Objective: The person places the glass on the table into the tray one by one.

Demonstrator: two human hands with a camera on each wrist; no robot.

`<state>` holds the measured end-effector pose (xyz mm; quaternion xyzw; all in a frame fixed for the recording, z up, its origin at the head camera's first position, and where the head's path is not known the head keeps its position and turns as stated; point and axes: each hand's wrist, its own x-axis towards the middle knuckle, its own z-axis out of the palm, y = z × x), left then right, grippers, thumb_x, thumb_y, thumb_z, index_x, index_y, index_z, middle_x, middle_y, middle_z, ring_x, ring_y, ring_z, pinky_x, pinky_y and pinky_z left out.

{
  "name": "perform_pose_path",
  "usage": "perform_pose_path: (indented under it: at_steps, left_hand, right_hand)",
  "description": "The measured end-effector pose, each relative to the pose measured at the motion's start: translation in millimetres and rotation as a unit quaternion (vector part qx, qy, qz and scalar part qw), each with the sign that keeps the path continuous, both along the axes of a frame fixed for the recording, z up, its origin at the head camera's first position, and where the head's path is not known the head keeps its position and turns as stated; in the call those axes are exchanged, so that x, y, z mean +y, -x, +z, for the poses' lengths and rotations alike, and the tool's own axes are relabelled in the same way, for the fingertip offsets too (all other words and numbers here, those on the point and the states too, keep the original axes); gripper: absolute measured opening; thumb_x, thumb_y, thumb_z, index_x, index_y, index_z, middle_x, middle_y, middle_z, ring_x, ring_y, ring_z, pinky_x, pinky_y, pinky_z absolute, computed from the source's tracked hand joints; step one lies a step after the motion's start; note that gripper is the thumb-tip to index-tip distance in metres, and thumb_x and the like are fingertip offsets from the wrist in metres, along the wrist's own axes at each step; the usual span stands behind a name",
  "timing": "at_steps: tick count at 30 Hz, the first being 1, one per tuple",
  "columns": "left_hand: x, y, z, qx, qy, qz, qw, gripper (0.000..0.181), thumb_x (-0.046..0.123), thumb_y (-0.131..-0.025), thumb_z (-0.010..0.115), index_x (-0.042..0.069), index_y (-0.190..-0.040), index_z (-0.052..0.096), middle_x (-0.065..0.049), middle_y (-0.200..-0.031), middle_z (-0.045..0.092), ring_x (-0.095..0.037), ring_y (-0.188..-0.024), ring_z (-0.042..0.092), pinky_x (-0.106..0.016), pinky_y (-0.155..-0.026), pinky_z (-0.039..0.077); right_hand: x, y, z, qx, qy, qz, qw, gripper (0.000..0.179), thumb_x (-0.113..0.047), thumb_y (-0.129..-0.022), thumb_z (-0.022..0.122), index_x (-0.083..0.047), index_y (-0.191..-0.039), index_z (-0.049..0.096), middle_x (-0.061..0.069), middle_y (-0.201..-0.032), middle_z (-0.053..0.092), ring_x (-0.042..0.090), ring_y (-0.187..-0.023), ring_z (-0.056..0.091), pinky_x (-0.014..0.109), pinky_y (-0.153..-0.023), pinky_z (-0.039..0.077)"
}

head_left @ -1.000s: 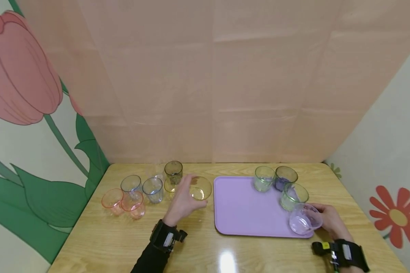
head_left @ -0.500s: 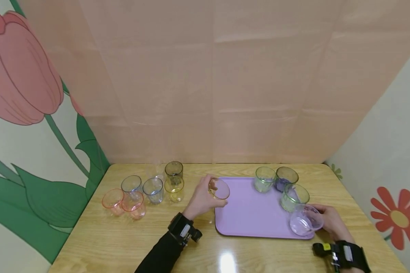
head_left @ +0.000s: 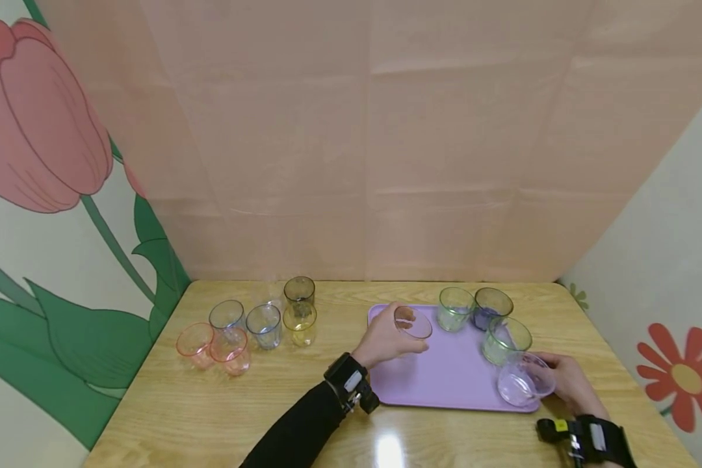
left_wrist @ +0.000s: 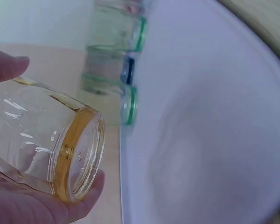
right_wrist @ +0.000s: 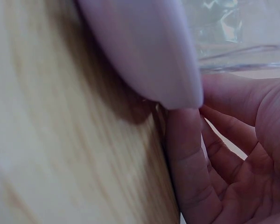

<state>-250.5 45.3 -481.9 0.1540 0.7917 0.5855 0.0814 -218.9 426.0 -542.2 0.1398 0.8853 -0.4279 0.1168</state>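
Observation:
My left hand [head_left: 386, 337] grips an amber-tinted glass [left_wrist: 32, 133] above the left part of the purple tray [head_left: 415, 383]. In the left wrist view the thumb and fingers wrap the glass's sides, its thick amber base facing the tray. At the tray's near right corner, my right hand [head_left: 566, 382] pinches the tray rim, as the right wrist view shows, with fingers under the edge [right_wrist: 189, 100] and thumb above. A clear glass [head_left: 523, 387] stands on the tray right beside that hand, hiding part of it. Two green glasses [head_left: 455, 312] and a dark glass [head_left: 492, 311] stand farther back.
Left of the tray, several glasses are grouped on the wooden table [head_left: 181, 416]: pink [head_left: 229, 354], blue-rimmed [head_left: 264, 328], yellow [head_left: 301, 328], dark grey [head_left: 299, 290]. A pink-beige sheet [head_left: 363, 162] covers the back. Painted walls flank the table.
My left hand has carried the amber glass rightward, from beside the left glass group to over the tray. The right hand has stayed at the tray's corner.

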Motion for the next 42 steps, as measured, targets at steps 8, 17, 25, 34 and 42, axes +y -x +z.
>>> perform_pose_path:
  at_steps: [8,17,25,34,42]
  left_hand:
    - [25.1,3.6,-3.5,-0.008,-0.04,-0.013,0.9991,0.061,0.015,-0.063,0.091,0.018,-0.114,0.057,0.003,-0.101,0.066,-0.022,-0.099,0.065,-0.02,-0.078,0.052]
    - [51.6,3.2,-7.4,-0.014,-0.032,-0.036,0.9987,0.065,0.017,-0.063,0.091,0.019,-0.118,0.057,0.007,-0.097,0.064,-0.012,-0.091,0.065,-0.019,-0.074,0.051]
    - [68.5,2.7,-10.6,-0.028,-0.032,-0.025,0.9988,0.062,0.02,-0.063,0.092,0.025,-0.114,0.057,0.0,-0.103,0.067,-0.002,-0.08,0.059,-0.021,-0.071,0.052]
    - [85.3,2.6,-17.3,-0.095,-0.056,0.027,0.9935,0.062,0.014,-0.061,0.093,0.022,-0.108,0.054,0.007,-0.1,0.062,-0.007,-0.083,0.058,-0.026,-0.062,0.055]
    - [90.6,4.6,-25.7,-0.062,0.013,0.014,0.9979,0.079,0.017,-0.061,0.095,0.024,-0.126,0.05,-0.006,-0.119,0.061,-0.009,-0.088,0.059,-0.023,-0.07,0.05]
  right_hand:
    - [1,1.6,-1.8,-0.006,-0.002,-0.001,1.0,0.077,-0.048,-0.084,0.073,0.01,-0.131,0.054,0.032,-0.131,0.055,0.034,-0.109,0.054,0.022,-0.069,0.045]
    - [3,0.6,-1.6,-0.003,-0.015,0.008,0.9999,0.081,-0.051,-0.085,0.072,0.011,-0.133,0.051,0.033,-0.134,0.052,0.037,-0.113,0.052,0.022,-0.072,0.044]
    - [1,0.3,0.0,0.001,-0.021,0.011,0.9997,0.079,-0.049,-0.084,0.073,0.011,-0.132,0.053,0.032,-0.131,0.055,0.035,-0.111,0.053,0.021,-0.071,0.044]
    - [1,0.6,-0.1,0.0,-0.013,0.01,0.9999,0.082,-0.049,-0.084,0.073,0.012,-0.133,0.05,0.033,-0.131,0.055,0.036,-0.111,0.054,0.021,-0.07,0.046]
    - [2,1.1,-1.2,0.0,-0.012,0.008,0.9999,0.08,-0.048,-0.085,0.072,0.011,-0.133,0.051,0.032,-0.131,0.056,0.036,-0.111,0.054,0.022,-0.071,0.046]
